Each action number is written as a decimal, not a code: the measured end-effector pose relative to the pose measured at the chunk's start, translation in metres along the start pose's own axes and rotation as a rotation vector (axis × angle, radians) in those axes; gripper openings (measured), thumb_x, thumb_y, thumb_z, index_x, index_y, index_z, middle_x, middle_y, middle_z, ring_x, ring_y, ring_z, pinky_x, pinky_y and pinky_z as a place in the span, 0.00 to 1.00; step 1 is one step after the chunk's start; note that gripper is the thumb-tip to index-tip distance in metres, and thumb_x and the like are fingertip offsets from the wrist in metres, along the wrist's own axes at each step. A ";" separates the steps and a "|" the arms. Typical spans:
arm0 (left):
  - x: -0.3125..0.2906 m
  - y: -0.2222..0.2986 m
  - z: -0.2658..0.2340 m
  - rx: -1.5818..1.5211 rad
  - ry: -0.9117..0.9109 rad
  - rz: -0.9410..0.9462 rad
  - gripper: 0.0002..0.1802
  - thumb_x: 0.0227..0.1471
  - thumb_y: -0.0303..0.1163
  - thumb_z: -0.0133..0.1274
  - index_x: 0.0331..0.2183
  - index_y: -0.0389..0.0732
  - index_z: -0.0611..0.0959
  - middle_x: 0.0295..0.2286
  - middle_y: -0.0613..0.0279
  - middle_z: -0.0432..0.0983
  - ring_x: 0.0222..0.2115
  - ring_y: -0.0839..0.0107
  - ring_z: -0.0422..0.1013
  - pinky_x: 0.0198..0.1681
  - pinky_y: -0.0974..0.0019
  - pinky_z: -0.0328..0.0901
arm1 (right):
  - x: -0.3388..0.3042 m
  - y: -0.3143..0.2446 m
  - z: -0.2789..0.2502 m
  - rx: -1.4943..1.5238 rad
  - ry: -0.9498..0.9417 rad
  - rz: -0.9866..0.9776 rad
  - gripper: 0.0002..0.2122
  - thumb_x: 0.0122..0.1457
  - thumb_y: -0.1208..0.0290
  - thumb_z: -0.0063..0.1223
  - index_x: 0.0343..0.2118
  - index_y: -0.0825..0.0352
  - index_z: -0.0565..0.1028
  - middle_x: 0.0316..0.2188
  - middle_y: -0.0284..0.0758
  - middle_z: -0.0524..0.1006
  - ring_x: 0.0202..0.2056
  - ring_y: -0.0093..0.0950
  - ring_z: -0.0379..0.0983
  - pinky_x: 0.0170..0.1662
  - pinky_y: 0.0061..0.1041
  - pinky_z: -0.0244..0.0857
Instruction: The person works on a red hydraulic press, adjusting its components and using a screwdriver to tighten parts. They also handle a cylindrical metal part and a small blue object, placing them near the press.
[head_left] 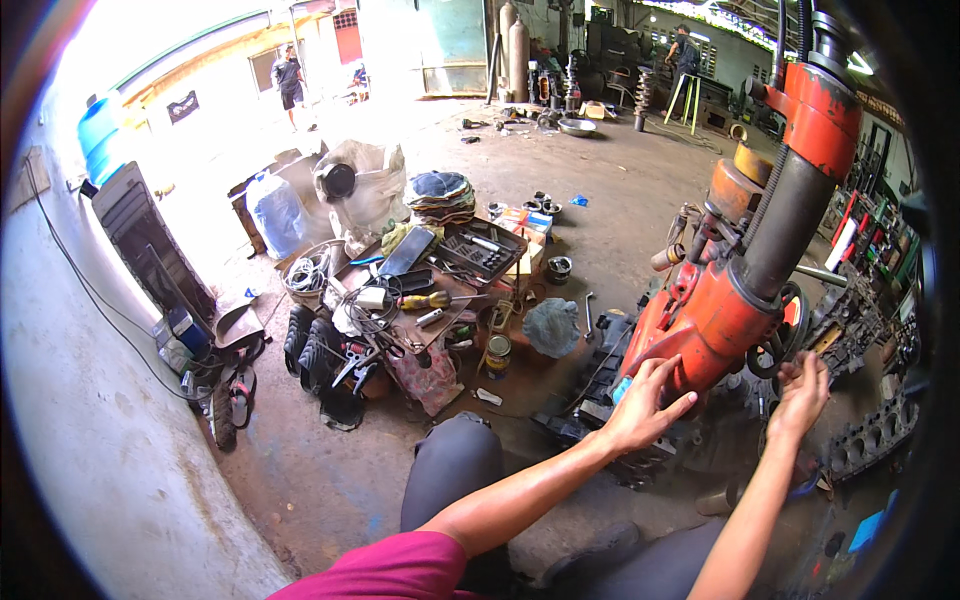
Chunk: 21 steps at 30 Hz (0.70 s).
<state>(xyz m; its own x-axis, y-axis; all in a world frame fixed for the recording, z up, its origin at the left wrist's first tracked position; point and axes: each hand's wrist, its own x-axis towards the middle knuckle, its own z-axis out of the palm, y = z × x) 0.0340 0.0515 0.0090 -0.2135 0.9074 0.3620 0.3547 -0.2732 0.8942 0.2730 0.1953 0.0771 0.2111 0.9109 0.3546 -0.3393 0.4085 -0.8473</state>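
Note:
A large red machine [690,335] with a thick dark column [795,225] leans up on the right, in front of me. My left hand [645,410] is at its lower red housing, thumb and fingers spread. A small light-blue piece [621,389] shows beside these fingers; whether they touch it I cannot tell. My right hand [803,392] is raised just right of the housing with curled fingers, close to a black round knob or ring [764,360]. What lies inside those fingers is hidden.
A low table holds a metal tool tray [485,250], a screwdriver [425,300] and cables. A tin can [497,356] and a plastic bag [552,328] stand nearby. Engine blocks [875,435] lie at right, a white wall [110,400] at left. Two people [289,80] [684,55] are far off.

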 end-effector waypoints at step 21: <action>0.002 0.000 -0.004 0.035 0.029 0.046 0.37 0.60 0.47 0.59 0.62 0.34 0.70 0.55 0.48 0.68 0.55 0.55 0.69 0.57 0.58 0.66 | 0.071 0.057 -0.014 -0.116 -0.368 0.032 0.12 0.69 0.61 0.48 0.46 0.63 0.76 0.43 0.29 0.80 0.42 0.21 0.77 0.46 0.25 0.70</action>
<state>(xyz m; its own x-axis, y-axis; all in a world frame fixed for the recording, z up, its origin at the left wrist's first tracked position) 0.0299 0.0520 0.0107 -0.2229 0.8843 0.4102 0.3959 -0.3024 0.8671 0.2813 0.2822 0.0486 -0.1478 0.8919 0.4273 -0.2298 0.3893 -0.8920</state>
